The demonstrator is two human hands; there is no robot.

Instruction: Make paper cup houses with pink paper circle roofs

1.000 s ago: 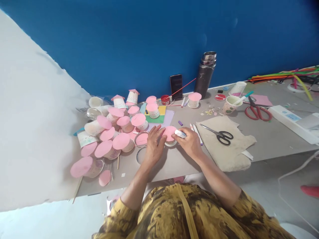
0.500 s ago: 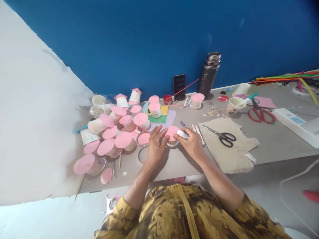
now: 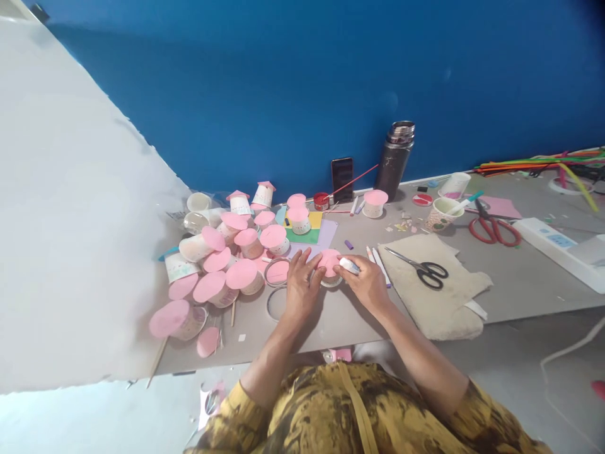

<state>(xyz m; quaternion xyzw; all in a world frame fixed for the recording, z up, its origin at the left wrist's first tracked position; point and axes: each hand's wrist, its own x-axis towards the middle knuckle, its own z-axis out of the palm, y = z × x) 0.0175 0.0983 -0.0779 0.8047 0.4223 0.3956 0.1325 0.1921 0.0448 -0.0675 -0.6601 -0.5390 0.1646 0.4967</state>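
In front of me on the table stands a short paper cup topped by a round pink paper disc (image 3: 329,261). My left hand (image 3: 302,287) grips it from the left, with thumb and fingertips at the disc's edge. The cup below is mostly hidden by the disc and my fingers. A small white tube with bluish print (image 3: 348,265) is held in my right hand (image 3: 369,282), close to the disc's right edge. Its tip is too small to make out. Left of my left hand lie two rings, one of them a grey ring (image 3: 268,306).
Many pink-topped cups (image 3: 242,275) crowd the left side. Black-handled scissors (image 3: 428,272) rest on a beige cloth (image 3: 451,309). Markers (image 3: 380,268) lie beside the cloth. Behind are a phone (image 3: 342,180), a dark flask (image 3: 395,164) and red-handled scissors (image 3: 494,232). A white power strip (image 3: 558,252) is at right.
The view has tilted slightly, so everything sits a little lower in the picture. My hands stay at the same cup, with the white tube still in my right hand.
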